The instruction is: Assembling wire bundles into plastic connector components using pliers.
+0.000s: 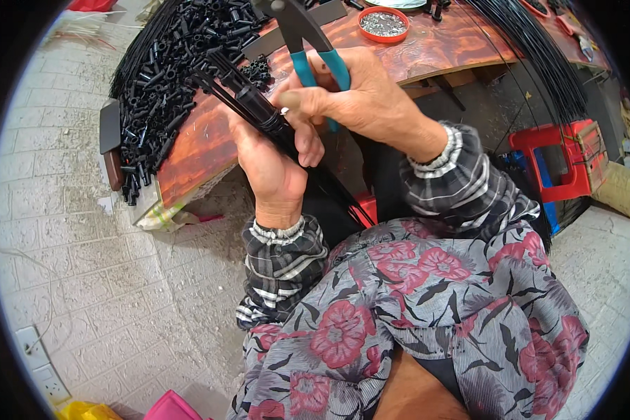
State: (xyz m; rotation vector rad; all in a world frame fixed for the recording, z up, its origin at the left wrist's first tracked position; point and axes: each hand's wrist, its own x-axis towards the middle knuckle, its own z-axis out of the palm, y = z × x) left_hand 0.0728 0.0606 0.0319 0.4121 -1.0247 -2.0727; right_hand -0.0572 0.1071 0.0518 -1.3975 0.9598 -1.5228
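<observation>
My left hand (273, 164) is closed around an umbrella frame (253, 105), a bundle of thin black rods with a black plastic collar near its upper end. The frame slants from the upper left down toward my lap. My right hand (378, 101) grips pliers (337, 68) with teal handles and dark metal jaws, which point up and away from the frame. The thumb and fingertips of my right hand come close to the collar; a tiny pale bit shows there, too small to name. Some of my left fingers are hidden behind the frame.
A large pile of black plastic tube parts (171, 91) covers the left side of the wooden table (196, 150). A red dish (383, 25) of small metal pieces stands farther back. Long black rods (539, 56) hang over the right edge, near a red stool (563, 161).
</observation>
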